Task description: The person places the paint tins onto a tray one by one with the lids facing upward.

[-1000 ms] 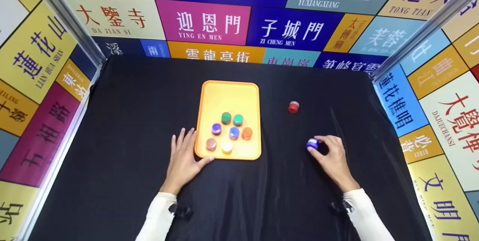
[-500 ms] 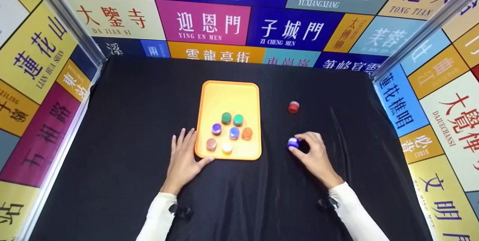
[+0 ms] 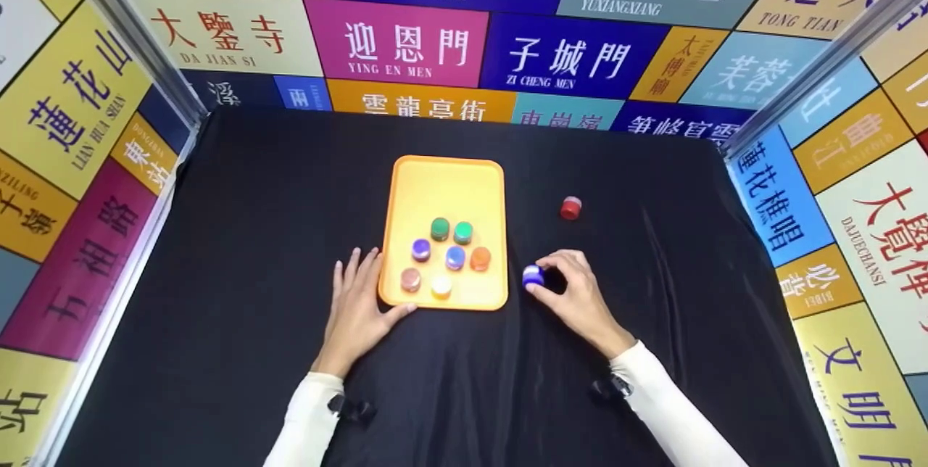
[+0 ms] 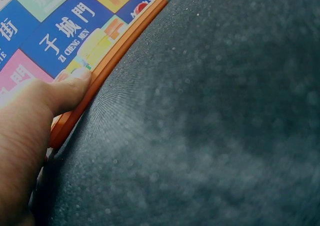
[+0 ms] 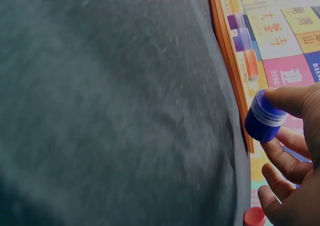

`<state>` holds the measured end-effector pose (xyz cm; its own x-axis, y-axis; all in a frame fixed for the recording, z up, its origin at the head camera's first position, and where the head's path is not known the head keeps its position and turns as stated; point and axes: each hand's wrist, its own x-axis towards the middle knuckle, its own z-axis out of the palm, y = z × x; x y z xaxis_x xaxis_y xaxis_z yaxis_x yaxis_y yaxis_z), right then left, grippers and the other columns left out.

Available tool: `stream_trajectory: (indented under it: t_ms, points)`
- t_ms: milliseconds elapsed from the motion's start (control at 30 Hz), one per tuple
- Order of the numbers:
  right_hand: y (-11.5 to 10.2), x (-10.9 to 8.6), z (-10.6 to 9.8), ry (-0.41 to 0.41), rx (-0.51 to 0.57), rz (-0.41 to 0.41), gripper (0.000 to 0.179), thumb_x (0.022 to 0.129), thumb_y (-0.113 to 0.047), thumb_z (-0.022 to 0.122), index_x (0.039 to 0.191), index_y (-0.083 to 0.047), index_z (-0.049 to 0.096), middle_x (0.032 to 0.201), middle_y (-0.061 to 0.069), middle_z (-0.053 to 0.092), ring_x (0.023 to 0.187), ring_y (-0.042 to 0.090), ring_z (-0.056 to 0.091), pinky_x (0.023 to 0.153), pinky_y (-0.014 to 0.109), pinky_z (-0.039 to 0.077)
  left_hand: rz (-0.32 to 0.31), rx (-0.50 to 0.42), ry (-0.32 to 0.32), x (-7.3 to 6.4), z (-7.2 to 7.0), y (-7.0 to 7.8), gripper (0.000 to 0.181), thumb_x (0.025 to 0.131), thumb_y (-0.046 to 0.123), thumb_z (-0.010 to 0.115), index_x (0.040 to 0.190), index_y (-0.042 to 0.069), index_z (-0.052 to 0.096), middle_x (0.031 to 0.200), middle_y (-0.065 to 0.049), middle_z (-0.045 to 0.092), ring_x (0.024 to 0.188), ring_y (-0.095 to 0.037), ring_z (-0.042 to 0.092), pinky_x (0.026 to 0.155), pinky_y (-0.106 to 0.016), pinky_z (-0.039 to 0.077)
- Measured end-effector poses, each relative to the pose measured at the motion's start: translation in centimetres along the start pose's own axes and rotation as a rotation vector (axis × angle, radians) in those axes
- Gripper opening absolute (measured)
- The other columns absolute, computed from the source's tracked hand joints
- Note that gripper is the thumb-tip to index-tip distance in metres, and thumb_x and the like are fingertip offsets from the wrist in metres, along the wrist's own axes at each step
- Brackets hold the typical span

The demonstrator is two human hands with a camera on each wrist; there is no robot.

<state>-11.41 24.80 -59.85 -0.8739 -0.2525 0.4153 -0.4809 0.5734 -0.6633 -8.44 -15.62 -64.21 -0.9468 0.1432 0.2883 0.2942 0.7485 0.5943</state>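
A small blue paint pot (image 3: 533,275) with a clear lid is pinched between the thumb and fingers of my right hand (image 3: 580,300), just right of the orange tray (image 3: 446,188). The right wrist view shows that pot (image 5: 265,117) tilted, the thumb on its lid and fingertips beneath. My left hand (image 3: 355,307) rests against the tray's near left corner, fingers straight along its side. In the left wrist view the thumb (image 4: 72,90) presses on the tray's rim. Several pots stand on the tray, including a dark green one (image 3: 439,228), an orange one (image 3: 481,258) and a white one (image 3: 441,287).
A red paint pot (image 3: 570,207) stands on the black cloth (image 3: 275,199) to the right of the tray. Panels with printed signs (image 3: 399,43) enclose the table at the back and both sides, with metal posts (image 3: 819,54) at the corners.
My right hand has carried the blue paint pot leftward across the cloth, close to the tray's right edge. The left hand, the tray and the other pots have stayed put.
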Motion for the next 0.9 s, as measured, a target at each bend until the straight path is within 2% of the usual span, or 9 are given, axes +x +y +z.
stream_trajectory:
  t_ms: [167, 400, 700, 900]
  points:
    - [-0.6, 0.3, 0.8, -0.033, 0.011, -0.015, 0.038, 0.083, -0.01, 0.098, 0.114, -0.003, 0.077, 0.11, 0.01, 0.074, 0.118, 0.033, 0.059, 0.105, 0.029, 0.044, 0.0, 0.002, -0.001, 0.0, 0.0, 0.0, 0.107, 0.087, 0.066, 0.083, 0.162, -0.002, 0.049, 0.17, -0.02, 0.046, 0.165, -0.046, 0.026, 0.136, -0.062, 0.004]
    - [-1.7, 0.6, 2.1, -0.057, 0.028, -0.015, 0.036, 0.086, -0.016, 0.097, 0.114, -0.005, 0.079, 0.113, 0.007, 0.074, 0.12, 0.031, 0.059, 0.107, 0.036, 0.047, -0.009, 0.006, -0.005, 0.0, -0.1, 0.0, 0.107, 0.087, 0.066, 0.084, 0.163, -0.002, 0.049, 0.17, -0.02, 0.046, 0.165, -0.045, 0.026, 0.137, -0.062, 0.004]
    - [-2.8, 1.4, 3.7, -0.1, 0.048, -0.044, 0.034, 0.086, -0.02, 0.097, 0.113, -0.007, 0.081, 0.113, 0.006, 0.075, 0.119, 0.028, 0.06, 0.106, 0.033, 0.048, 0.0, 0.002, 0.017, 0.0, 0.0, -0.2, 0.108, 0.085, 0.065, 0.086, 0.161, -0.002, 0.05, 0.169, -0.021, 0.047, 0.164, -0.047, 0.028, 0.135, -0.066, 0.006]
    - [-3.5, 1.8, 4.7, -0.166, 0.052, -0.067, 0.034, 0.089, -0.022, 0.095, 0.116, -0.005, 0.082, 0.113, 0.008, 0.075, 0.121, 0.03, 0.06, 0.107, 0.041, 0.047, -0.01, -0.003, -0.009, 0.0, 0.0, 0.0, 0.108, 0.087, 0.066, 0.084, 0.163, -0.001, 0.048, 0.171, -0.02, 0.045, 0.166, -0.045, 0.025, 0.137, -0.061, 0.003]
